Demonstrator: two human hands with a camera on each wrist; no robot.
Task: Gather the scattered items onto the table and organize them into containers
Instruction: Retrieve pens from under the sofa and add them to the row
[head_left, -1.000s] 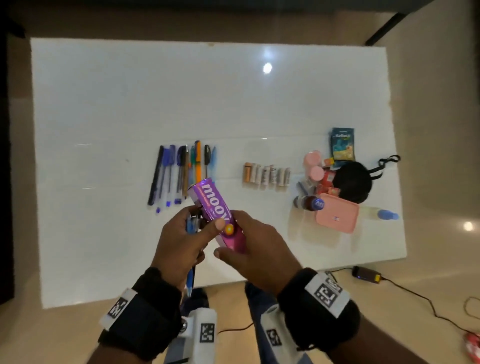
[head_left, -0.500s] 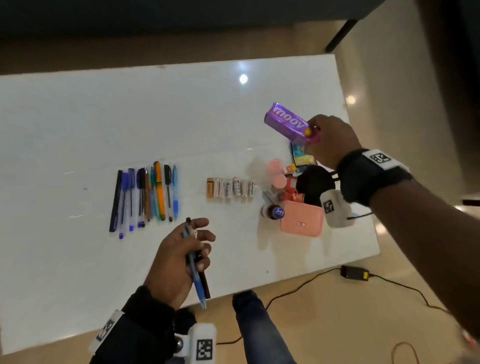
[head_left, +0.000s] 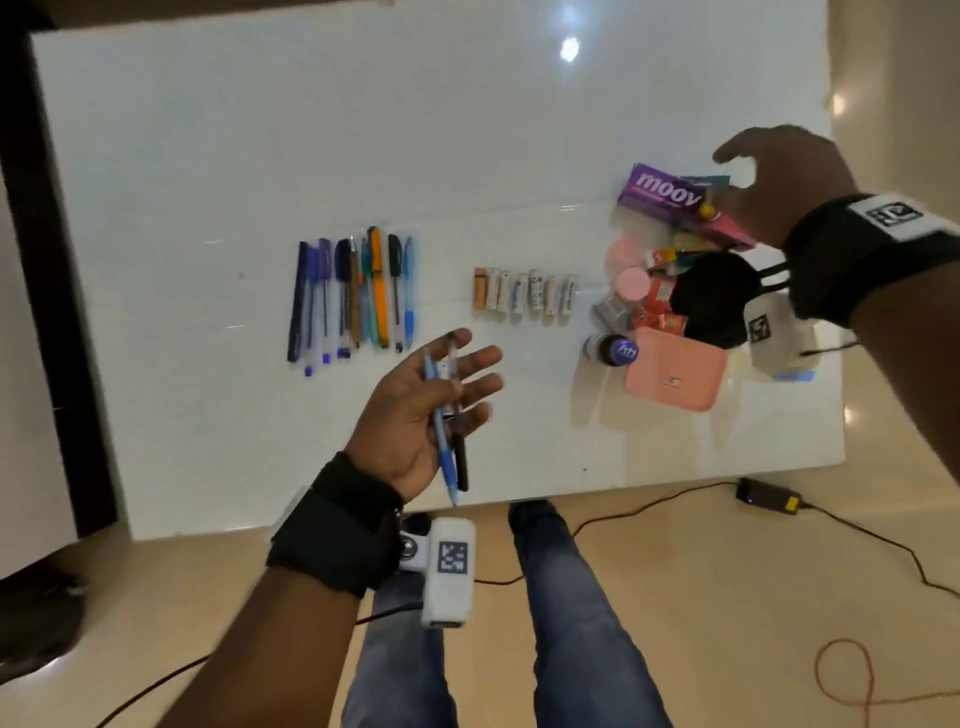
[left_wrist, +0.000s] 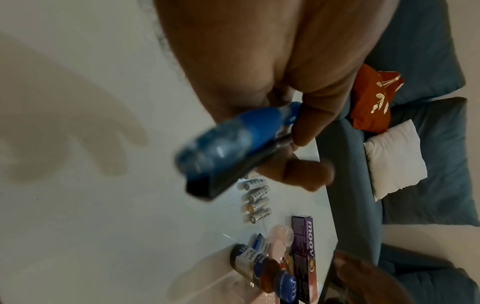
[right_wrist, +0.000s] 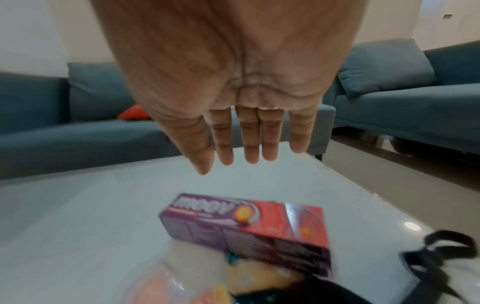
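Currently right hand (head_left: 779, 182) spread, empty above moov box (head_left: 670, 195); left hand (head_left: 421, 415) loosely cradles two pens (head_left: 449, 415), thumb pinning. Risk: pens roll off.

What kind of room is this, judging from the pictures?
Most likely a home living room: a blue sofa with cushions, such as the white cushion, stands beside a low white table, on a polished floor.

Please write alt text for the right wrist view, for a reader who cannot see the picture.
An open right hand, fingers straight and spread, hovers above a purple and red "moov" box lying on a white table. A black strap lies at the right, and blue sofas stand behind the table.
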